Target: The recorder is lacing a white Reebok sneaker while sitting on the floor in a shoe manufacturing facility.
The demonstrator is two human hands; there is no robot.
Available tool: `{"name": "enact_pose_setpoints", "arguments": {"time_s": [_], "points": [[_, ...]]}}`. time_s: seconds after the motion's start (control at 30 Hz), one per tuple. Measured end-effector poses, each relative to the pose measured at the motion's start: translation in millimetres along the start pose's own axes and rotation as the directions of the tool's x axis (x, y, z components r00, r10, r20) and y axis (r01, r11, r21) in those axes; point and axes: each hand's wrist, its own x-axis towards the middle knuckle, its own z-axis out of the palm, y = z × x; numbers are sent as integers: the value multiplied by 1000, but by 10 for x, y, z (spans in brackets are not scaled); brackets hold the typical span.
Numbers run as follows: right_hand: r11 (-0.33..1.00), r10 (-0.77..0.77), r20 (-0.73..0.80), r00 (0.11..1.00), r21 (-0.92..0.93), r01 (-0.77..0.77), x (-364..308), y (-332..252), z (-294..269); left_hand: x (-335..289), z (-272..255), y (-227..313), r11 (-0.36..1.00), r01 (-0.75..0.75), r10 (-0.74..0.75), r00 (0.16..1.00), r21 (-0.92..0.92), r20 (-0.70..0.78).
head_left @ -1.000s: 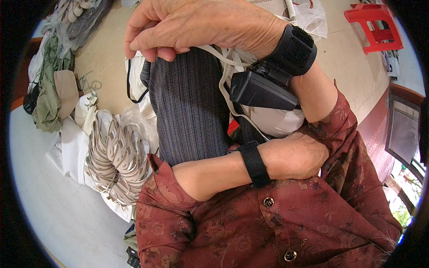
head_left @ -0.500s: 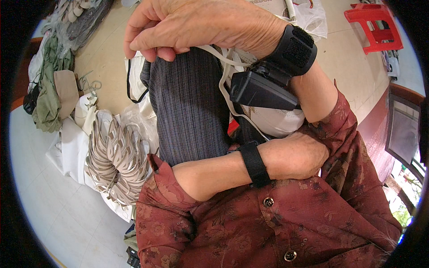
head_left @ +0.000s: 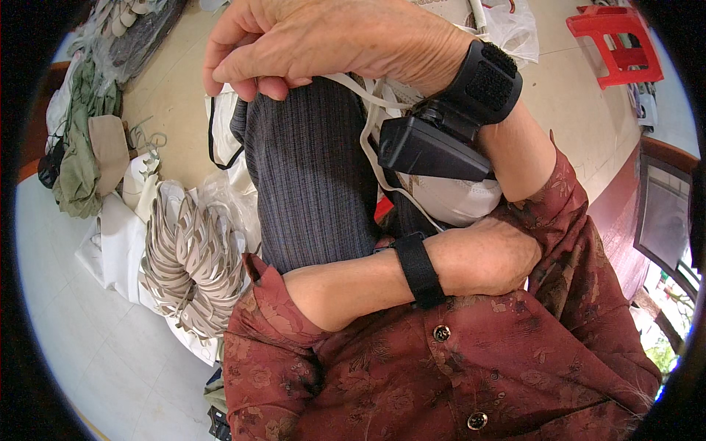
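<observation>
My arms are crossed over my lap. My right hand (head_left: 331, 40) is at the top of the view, its fingers pinched on a white strap (head_left: 368, 136) that trails down across my knee in dark striped trousers (head_left: 316, 176). A black device (head_left: 430, 147) is strapped to that wrist. My left hand (head_left: 485, 257), with a black band on its wrist, lies curled against my shirt, just below a white padded piece (head_left: 460, 202). Its fingers are tucked out of sight. A thin black cord loop (head_left: 213, 140) hangs beside the knee.
A bundle of beige strap loops (head_left: 184, 264) lies on white cloth (head_left: 118, 246) at my left. Further left is a pile of green fabric (head_left: 77, 162). A red plastic stool (head_left: 614, 40) stands on the floor at the top right, and a dark framed panel (head_left: 665, 220) is at the right.
</observation>
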Motion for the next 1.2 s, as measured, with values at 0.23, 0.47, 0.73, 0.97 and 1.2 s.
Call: {"name": "enact_pose_setpoints", "arguments": {"time_s": [0.23,0.47,0.73,0.97,1.2], "points": [[954,-99,207,973,298,34,-5,312,-324,7,26,-9,999,-32,32,999,11,-14],[954,-98,214,972,298,30,7,323,-319,19,5,-7,1000,7,-7,1000,-7,27],[960,-90,216,972,278,27,-14,303,-341,24,-29,35,999,35,-34,998,-10,58],[981,56,234,971,166,-97,32,181,-310,19,8,-10,1000,1,-1,1000,-11,19],[991,134,91,987,-26,-132,21,-47,-52,13,-19,7,1000,21,-21,999,-6,24]]}}
